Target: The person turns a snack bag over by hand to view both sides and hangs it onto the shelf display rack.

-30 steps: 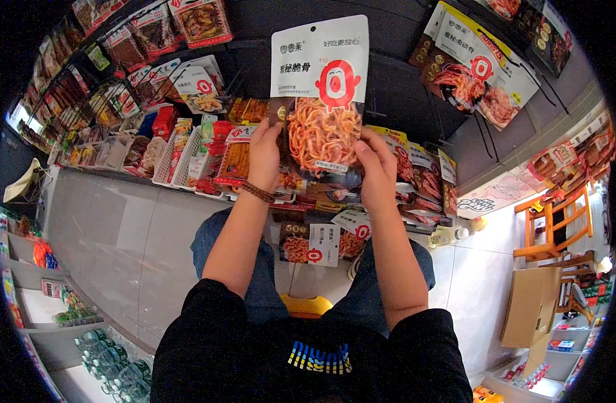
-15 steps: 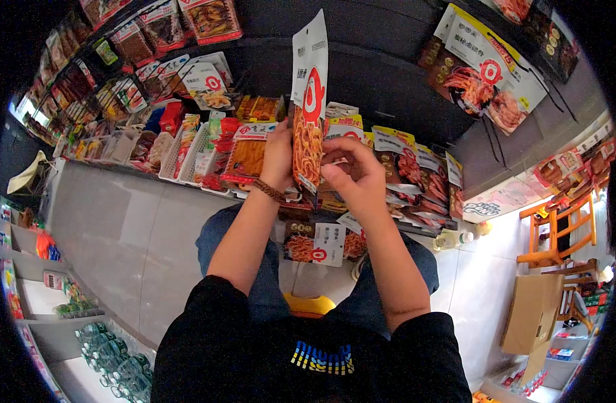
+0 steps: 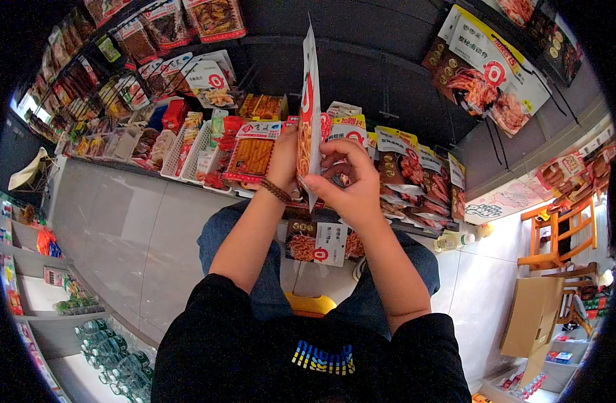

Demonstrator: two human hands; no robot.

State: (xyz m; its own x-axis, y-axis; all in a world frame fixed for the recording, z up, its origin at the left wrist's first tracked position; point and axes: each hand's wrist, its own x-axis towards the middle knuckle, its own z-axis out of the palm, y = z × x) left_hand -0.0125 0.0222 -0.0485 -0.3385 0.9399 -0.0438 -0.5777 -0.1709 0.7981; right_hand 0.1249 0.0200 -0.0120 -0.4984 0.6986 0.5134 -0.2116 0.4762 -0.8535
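Observation:
A tall snack bag (image 3: 310, 114) with a white top, a red logo and a noodle-like food picture stands upright before me, seen nearly edge-on. My left hand (image 3: 285, 161) grips its left side, fingers partly hidden behind it. On the other side my right hand (image 3: 353, 185) is curled with thumb and fingertips against the bag's right face. Below, another bag with a similar picture (image 3: 316, 242) lies flat near the floor between my knees. Just left of my left hand is a flat pack of orange-brown snacks (image 3: 253, 156).
Packaged snacks fill the low shelf, with white baskets (image 3: 199, 153) at left and upright bags (image 3: 402, 158) at right. More bags (image 3: 492, 70) hang at upper right. A plastic bottle (image 3: 453, 240), a cardboard box (image 3: 531, 316) and a wooden chair (image 3: 563, 235) stand at right.
The snack bag has turned from showing its printed front to nearly edge-on. My right hand's fingers have shifted along its side, and both hands still hold it.

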